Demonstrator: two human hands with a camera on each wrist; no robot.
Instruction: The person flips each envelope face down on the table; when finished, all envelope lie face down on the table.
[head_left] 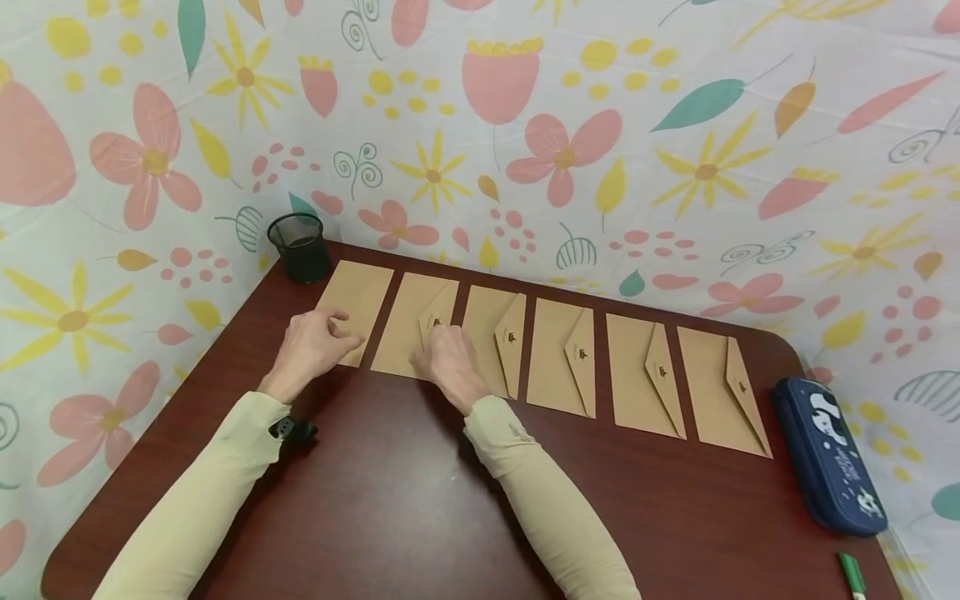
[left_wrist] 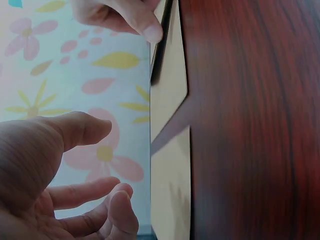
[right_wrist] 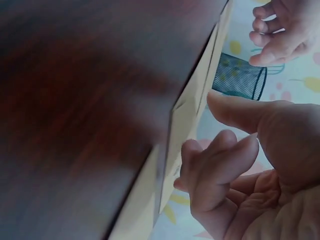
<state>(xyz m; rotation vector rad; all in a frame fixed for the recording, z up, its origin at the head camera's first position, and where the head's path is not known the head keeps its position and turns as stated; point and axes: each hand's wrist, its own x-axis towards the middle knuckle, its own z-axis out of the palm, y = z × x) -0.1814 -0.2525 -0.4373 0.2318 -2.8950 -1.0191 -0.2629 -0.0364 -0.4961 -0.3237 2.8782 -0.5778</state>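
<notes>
My left hand (head_left: pixel 309 350) hovers above the lower part of the leftmost kraft envelope (head_left: pixel 362 296), thumb and fingers apart with nothing between them. That envelope lies with a plain face up and no flap showing. At the second envelope (head_left: pixel 399 329), my right hand (head_left: pixel 450 362) has bent fingers by the crown-printed flap, partly covering it. A fingertip of it touches this envelope (left_wrist: pixel 170 95) in the left wrist view. The right thumb stands apart from the fingers in the right wrist view, and I see no pinch.
Several more envelopes (head_left: pixel 562 354) continue the row to the right, their pointed flaps partly raised. A black mesh pen cup (head_left: pixel 302 250) stands at the back left corner. On the right lie a blue pencil case (head_left: pixel 828 458) and a green marker (head_left: pixel 852 573). Patterned cloth hangs behind the table.
</notes>
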